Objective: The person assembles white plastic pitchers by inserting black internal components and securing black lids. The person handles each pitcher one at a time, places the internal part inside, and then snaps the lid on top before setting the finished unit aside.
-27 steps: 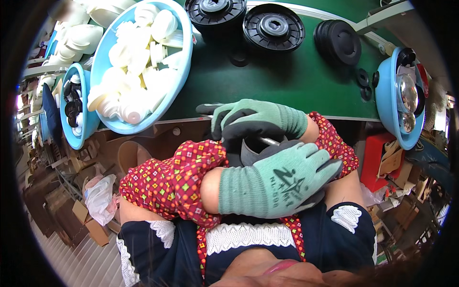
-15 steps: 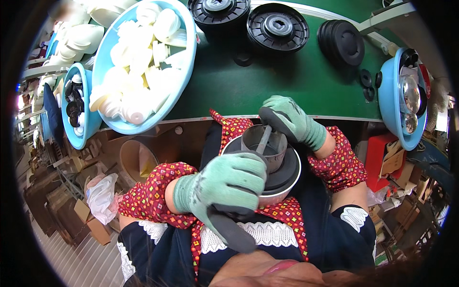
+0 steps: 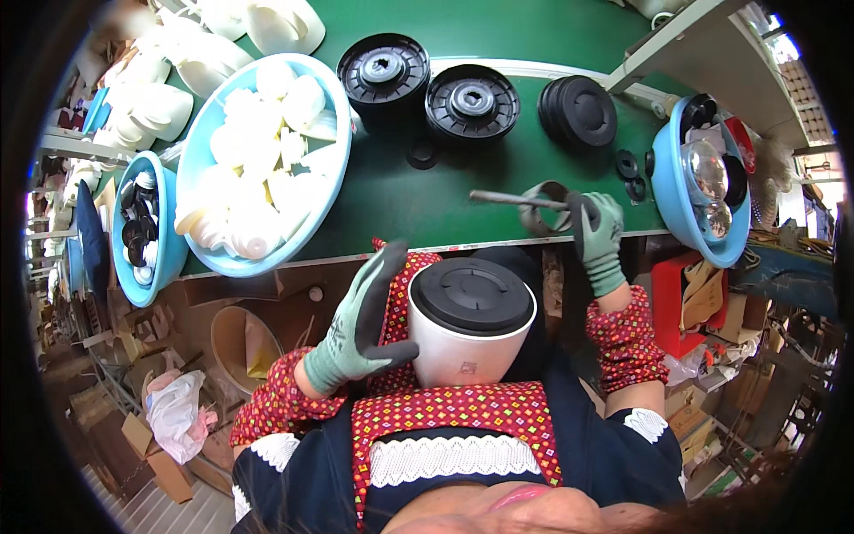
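Note:
A white tapered canister (image 3: 464, 356) stands upright in my lap against the apron, and a round black lid (image 3: 472, 289) sits on its top. Just left of it, my left hand (image 3: 356, 325) is open in a green glove with dark palm, thumb and fingers spread, the thumb close to the canister's side. My right hand (image 3: 598, 233), gloved alike, is closed around a grey metal ring tool with a crossbar (image 3: 514, 198). That tool is over the table's front edge, right of the canister and apart from it.
On the green table (image 3: 374, 214) are black ribbed discs (image 3: 471, 102), a stack of black lids (image 3: 580, 111) and small black rings (image 3: 630, 173). A blue basin of white parts (image 3: 342, 169) stands left, a smaller blue tub (image 3: 167, 254) beside it. Another blue basin (image 3: 680, 218) sits right, above a red box (image 3: 667, 294).
The ring tool has come off the lid and moved up and right in my right hand. My left hand has shifted left, opening beside the canister. The view has tilted.

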Demonstrator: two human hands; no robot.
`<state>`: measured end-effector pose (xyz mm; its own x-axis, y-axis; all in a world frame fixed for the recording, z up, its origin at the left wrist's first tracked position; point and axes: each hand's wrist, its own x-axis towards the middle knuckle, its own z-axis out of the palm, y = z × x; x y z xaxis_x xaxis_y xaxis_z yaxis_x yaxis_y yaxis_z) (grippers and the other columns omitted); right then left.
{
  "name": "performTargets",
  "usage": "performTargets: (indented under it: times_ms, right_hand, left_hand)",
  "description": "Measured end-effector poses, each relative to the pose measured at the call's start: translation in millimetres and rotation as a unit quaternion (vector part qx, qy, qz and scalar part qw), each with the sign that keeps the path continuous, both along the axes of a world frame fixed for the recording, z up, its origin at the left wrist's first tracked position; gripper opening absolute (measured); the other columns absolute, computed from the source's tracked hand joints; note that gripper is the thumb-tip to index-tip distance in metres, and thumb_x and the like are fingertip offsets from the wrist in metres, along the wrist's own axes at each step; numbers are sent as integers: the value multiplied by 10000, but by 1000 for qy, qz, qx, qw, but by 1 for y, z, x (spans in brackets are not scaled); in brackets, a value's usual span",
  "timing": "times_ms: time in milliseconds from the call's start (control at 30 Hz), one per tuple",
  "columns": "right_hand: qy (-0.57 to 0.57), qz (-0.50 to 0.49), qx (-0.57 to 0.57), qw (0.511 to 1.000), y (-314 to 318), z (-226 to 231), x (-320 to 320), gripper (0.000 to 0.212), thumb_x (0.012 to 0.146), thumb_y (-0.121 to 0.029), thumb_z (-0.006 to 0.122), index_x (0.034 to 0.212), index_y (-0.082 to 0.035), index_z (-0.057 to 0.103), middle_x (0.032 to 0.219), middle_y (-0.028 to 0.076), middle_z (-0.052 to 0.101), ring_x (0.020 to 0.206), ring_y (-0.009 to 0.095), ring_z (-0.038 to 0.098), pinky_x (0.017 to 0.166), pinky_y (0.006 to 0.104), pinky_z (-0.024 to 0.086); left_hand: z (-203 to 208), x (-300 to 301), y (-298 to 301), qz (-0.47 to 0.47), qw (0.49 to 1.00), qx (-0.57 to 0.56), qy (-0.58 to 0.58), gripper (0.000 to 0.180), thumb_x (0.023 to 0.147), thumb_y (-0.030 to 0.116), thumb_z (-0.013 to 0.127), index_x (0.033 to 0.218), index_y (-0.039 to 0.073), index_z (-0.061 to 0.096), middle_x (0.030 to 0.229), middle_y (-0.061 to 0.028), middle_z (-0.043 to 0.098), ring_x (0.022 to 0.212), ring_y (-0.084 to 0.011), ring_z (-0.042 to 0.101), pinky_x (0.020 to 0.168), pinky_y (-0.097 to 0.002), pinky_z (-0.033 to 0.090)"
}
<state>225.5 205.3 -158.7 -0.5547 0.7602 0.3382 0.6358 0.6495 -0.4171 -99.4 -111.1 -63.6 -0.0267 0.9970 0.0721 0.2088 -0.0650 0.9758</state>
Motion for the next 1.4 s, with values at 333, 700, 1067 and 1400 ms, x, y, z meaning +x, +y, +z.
performTargets:
  times_ms: [333, 700, 1067, 1400]
  right_hand:
    - [-187, -187, 70, 962, 15, 23, 14, 436, 945, -518, 713, 1202, -167, 746, 1229, 98, 688, 1198, 354, 601, 1080, 513, 411]
    - [213, 245, -423, 846, -137, 67, -37, 1019, 823, -231, 948, 1634, 14, 384, 1594, 172, 514, 1478, 261, 482, 1240, 419, 375]
    - [278, 181, -684, 650, -101, 47, -129, 575, 1172, -477, 355, 1431, -27, 601, 1327, 109, 727, 1176, 223, 698, 1023, 366, 556]
    - [-125, 215, -243, 938, -19, -68, -172, 316, 986, -288, 674, 1222, -89, 603, 1168, 209, 743, 1007, 438, 734, 825, 518, 605]
  left_hand:
    - [-13, 28, -62, -14, 984, -17, 177, 1179, 733, 407, 961, 1656, 23, 337, 1663, -237, 403, 1553, -457, 363, 1266, -570, 308]
    - [-41, 45, -63, 46, 958, -4, 283, 1171, 819, 533, 868, 1662, -30, 281, 1647, -315, 371, 1556, -525, 296, 1285, -628, 199]
    - [-2, 23, -7, 186, 981, 54, -3, 1116, 861, 446, 886, 1657, -43, 276, 1567, -269, 452, 1462, -399, 450, 1234, -459, 343]
    - [-20, -6, 56, 269, 959, -86, 33, 1373, 723, 507, 984, 1646, -132, 193, 1598, -259, 453, 1491, -310, 454, 1215, -387, 394]
